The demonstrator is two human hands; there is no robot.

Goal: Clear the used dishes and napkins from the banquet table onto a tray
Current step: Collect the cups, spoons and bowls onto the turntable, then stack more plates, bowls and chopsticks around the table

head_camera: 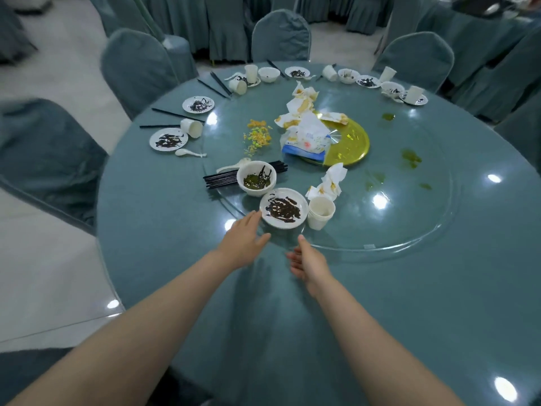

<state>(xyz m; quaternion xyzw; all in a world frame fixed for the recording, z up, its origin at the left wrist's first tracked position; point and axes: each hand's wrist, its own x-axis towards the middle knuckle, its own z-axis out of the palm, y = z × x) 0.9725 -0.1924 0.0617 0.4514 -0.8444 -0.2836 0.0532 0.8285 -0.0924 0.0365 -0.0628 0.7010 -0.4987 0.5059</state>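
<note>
Round banquet table draped in teal cloth (380, 303); gold round tray (351, 142) sits beyond, at centre. Small white round plate smeared dark (284, 208) lies ahead, slightly left of both hands. Left hand (244, 240) nearer, fingertips at its rim; right hand (307, 263) short of it. Both are spread, nothing held.

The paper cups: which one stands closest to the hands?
The stacked cups, upright just right of the smeared plate by the left hand; the other cups sit along the far rim.
</note>
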